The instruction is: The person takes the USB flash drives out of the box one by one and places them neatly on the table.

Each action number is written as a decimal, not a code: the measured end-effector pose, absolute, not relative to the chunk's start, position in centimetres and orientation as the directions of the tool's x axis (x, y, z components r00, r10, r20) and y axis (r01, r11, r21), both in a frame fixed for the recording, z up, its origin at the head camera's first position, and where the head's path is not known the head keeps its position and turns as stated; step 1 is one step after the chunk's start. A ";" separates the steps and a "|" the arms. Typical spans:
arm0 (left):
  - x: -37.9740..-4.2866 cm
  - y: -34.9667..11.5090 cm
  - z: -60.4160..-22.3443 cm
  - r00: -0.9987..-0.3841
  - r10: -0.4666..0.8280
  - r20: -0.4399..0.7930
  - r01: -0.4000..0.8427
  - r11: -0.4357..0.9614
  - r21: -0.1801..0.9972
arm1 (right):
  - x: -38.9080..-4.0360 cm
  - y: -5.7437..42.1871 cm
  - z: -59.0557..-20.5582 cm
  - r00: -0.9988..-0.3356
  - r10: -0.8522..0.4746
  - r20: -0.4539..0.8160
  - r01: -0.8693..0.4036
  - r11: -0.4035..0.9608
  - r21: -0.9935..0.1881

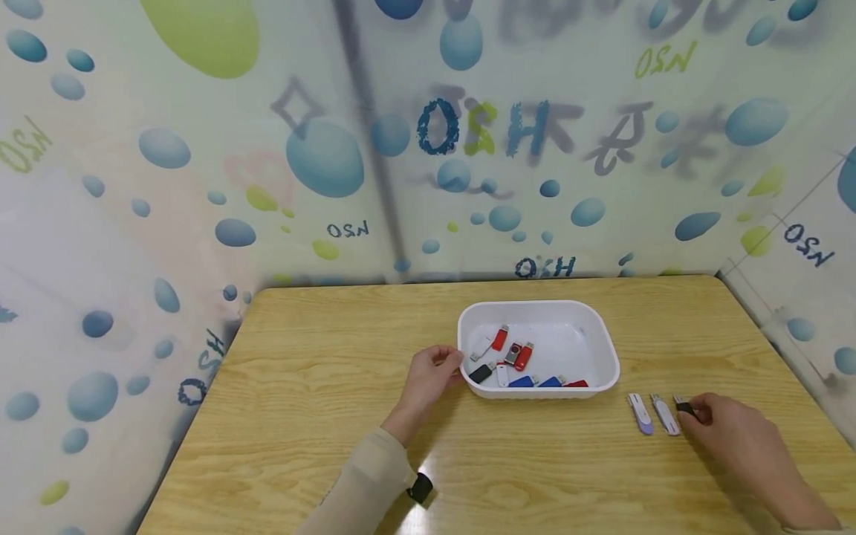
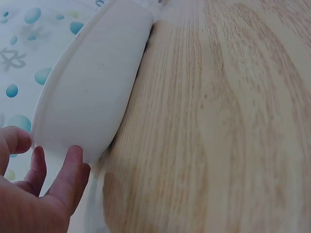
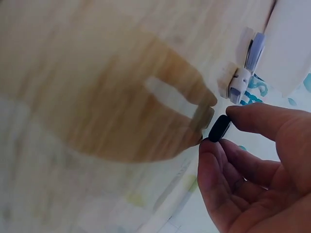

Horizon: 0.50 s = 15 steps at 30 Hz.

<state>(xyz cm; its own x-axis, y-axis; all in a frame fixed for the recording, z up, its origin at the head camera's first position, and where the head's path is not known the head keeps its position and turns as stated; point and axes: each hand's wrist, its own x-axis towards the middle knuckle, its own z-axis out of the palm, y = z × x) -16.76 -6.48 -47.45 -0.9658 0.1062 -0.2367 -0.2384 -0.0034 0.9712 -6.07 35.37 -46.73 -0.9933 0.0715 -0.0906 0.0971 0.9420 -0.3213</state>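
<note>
A black USB flash drive (image 1: 683, 406) is pinched between the thumb and finger of my right hand (image 1: 738, 438), at the table's right side. The right wrist view shows its dark rounded end (image 3: 220, 128) between the fingertips. Just left of it lie two light USB flash drives, one white and grey (image 1: 665, 414), the other white and lavender (image 1: 640, 414). My left hand (image 1: 428, 383) holds the left end of a white plastic tray (image 1: 535, 392), thumb at the rim and fingers against the outer wall (image 2: 92, 77). Inside the tray are several red, blue, black and white flash drives.
The wood-grain table (image 1: 301, 416) ends at a patterned curtain wall (image 1: 401, 186) behind, with more of it at both sides. A black object (image 1: 420, 487) shows at my left wrist. In the tray, the drives lie mostly toward the left and front.
</note>
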 end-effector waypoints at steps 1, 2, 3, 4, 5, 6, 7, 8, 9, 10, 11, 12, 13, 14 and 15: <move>-16.7 -6.5 -47.4 -0.967 0.106 -0.232 -0.234 -0.004 0.972 | -6.1 35.4 -46.8 -0.993 0.070 -0.091 0.096 0.943 -0.320; -16.6 -6.5 -47.0 -0.966 0.107 -0.236 -0.237 -0.001 0.971 | -6.0 35.4 -46.8 -0.994 0.069 -0.087 0.094 0.943 -0.318; -16.4 -6.5 -46.5 -0.965 0.109 -0.237 -0.239 0.001 0.971 | -6.1 35.4 -46.8 -0.994 0.070 -0.087 0.094 0.944 -0.316; -16.2 -6.5 -46.0 -0.964 0.112 -0.241 -0.242 0.003 0.970 | -6.1 35.4 -46.8 -0.994 0.070 -0.089 0.095 0.945 -0.314; -16.0 -6.5 -45.4 -0.963 0.115 -0.243 -0.244 0.007 0.970 | -6.1 35.3 -46.8 -0.993 0.072 -0.089 0.096 0.945 -0.312; -15.8 -6.5 -44.9 -0.962 0.120 -0.246 -0.247 0.008 0.969 | -6.1 35.3 -46.8 -0.993 0.075 -0.094 0.101 0.945 -0.311; -15.6 -6.5 -44.4 -0.961 0.123 -0.249 -0.250 0.008 0.968 | -6.1 35.2 -46.8 -0.992 0.077 -0.097 0.103 0.945 -0.309; -15.4 -6.5 -44.0 -0.960 0.125 -0.252 -0.253 0.011 0.967 | -6.2 35.2 -46.8 -0.992 0.078 -0.097 0.105 0.945 -0.309; -15.3 -6.5 -43.9 -0.960 0.127 -0.248 -0.249 0.009 0.968 | -6.2 35.1 -46.7 -0.992 0.081 -0.101 0.109 0.945 -0.309; -15.3 -6.5 -43.9 -0.961 0.128 -0.247 -0.248 0.006 0.969 | -6.2 35.1 -46.7 -0.991 0.082 -0.101 0.110 0.945 -0.307; -15.3 -6.5 -43.9 -0.961 0.128 -0.246 -0.247 0.003 0.969 | -6.2 35.0 -46.7 -0.991 0.084 -0.102 0.111 0.946 -0.306; -15.3 -6.5 -43.9 -0.961 0.129 -0.245 -0.247 -0.001 0.969 | -6.3 35.0 -46.7 -0.991 0.084 -0.106 0.113 0.946 -0.304; -15.3 -6.5 -43.9 -0.961 0.129 -0.244 -0.247 -0.003 0.969 | -6.3 34.9 -46.7 -0.991 0.084 -0.106 0.112 0.946 -0.303; -15.3 -6.5 -43.9 -0.961 0.128 -0.244 -0.247 -0.002 0.969 | -6.3 34.9 -46.8 -0.991 0.084 -0.104 0.111 0.947 -0.300; -15.3 -6.5 -43.9 -0.961 0.126 -0.246 -0.249 -0.002 0.969 | -6.3 34.9 -46.8 -0.991 0.083 -0.105 0.111 0.948 -0.299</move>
